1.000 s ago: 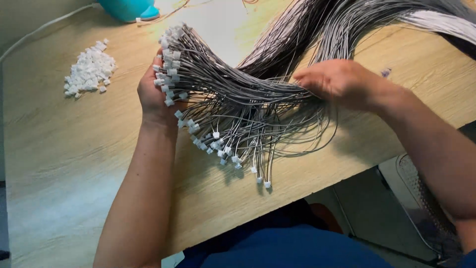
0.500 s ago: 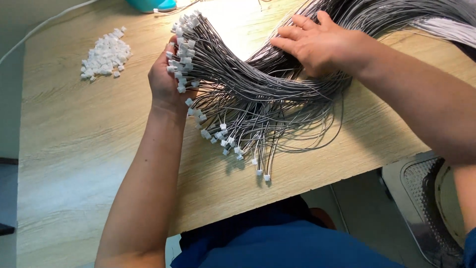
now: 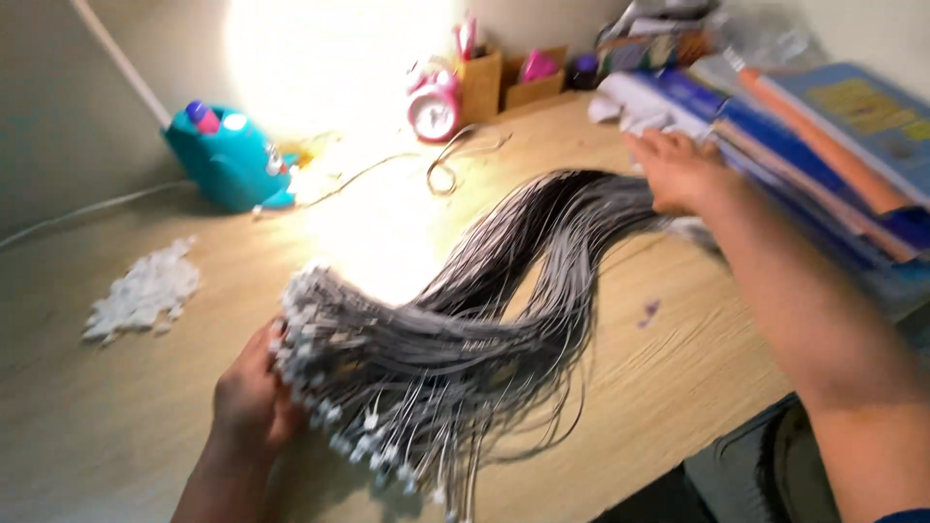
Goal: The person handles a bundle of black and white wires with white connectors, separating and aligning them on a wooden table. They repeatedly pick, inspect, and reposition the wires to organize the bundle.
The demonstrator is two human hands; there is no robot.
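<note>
On the wooden desk (image 3: 87,426), the left hand (image 3: 250,399) grips the connector end of the grey wire bundle (image 3: 465,320), while the right hand (image 3: 678,169), fingers open, rests on its far end.

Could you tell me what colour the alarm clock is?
Pink alarm clock, seen in the head view.

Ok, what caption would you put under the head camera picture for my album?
Left hand grips the connector end of a grey wire bundle on a wooden desk while the right hand rests on its far end.
</note>
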